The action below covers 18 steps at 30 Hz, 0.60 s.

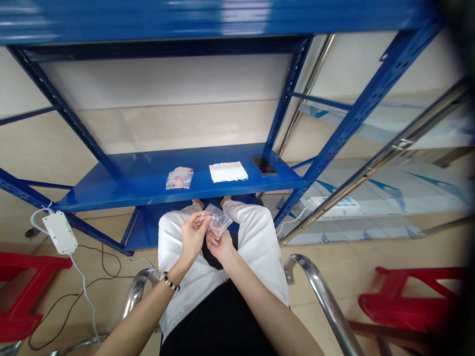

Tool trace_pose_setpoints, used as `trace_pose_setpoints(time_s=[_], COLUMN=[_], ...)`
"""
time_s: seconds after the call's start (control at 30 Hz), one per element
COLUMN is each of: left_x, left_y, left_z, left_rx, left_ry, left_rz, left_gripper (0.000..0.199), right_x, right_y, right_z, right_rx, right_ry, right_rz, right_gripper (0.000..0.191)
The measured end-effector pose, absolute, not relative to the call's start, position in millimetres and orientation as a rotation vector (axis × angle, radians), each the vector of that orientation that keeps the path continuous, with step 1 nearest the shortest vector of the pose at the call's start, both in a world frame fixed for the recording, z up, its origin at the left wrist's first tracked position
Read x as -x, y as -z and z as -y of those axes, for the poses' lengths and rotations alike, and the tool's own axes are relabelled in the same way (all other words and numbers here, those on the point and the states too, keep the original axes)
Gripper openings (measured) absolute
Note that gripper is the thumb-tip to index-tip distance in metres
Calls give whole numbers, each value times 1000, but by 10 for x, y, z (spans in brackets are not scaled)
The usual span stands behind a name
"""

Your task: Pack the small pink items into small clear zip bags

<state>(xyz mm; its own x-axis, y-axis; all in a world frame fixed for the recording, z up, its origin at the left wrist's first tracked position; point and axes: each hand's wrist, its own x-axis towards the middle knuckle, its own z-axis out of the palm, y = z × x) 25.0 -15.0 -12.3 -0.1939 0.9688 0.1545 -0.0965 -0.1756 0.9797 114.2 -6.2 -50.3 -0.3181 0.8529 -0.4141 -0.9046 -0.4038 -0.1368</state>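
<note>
Two hands: the left hand (193,236) and the right hand (218,245) are raised together over the person's lap, close to each other and below the lowest visible blue shelf.
One held item: a small clear plastic bag (218,220) sits between the hands, in front of the shelf edge and well above the floor.
Left fingers: the thumb and fingertips (202,221) are pinched closed on the bag's near corner.
Right fingers: they are curled and closed under the bag's lower edge, gripping it, though the exact hold is partly hidden.
Left wrist: a black-and-white bead bracelet (171,281) circles it.
Shelf: a blue steel shelf (141,188) spans a bolted blue rack (356,118).
Shelf top: a clear bag with red contents (179,178) lies left of a white folded sheet (228,171); a dark object (264,165) beside the sheet is too blurred to name.
Floor: beige tile (319,267) runs underneath, crossed by black cables (100,262).
Left side: a white power box (59,232) hangs by a white cord near a red plastic stool (22,291).
Right side: another red stool (408,301) stands beyond a curved chrome rail (326,301), and a second white power box (333,205) lies on a blue-printed sheet (371,198).
</note>
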Motion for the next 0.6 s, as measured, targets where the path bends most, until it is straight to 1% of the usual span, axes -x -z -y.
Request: trace_pose_setpoints(time_s=[0.13,0.27,0.37,0.47,0.6], left_x=[-174,-70,-19,-10,-22], left_y=[130,166,181,197,235], left_z=[79,-14,-35,-37,-67], left_rx=[-811,-532,-436,-414,-406], left_ry=[-1537,-1494,-1460,-1427,-1392], left_rz=[-1041,-910,-906,-913,-915], left_gripper=[36,30,25,24,25], right_x=[-1246,-1575,-1845,-2001,-2019], right_y=[396,120,-213,-491,-615], right_z=[6,-463,-1012,-1591,-2231], right_rx=[410,358,488,693,766], right_ry=[-1911,-1764,-1626,-1484,-1419], right_rz=[-90,105,239,326,378], right_gripper=[47,49,48,46,50])
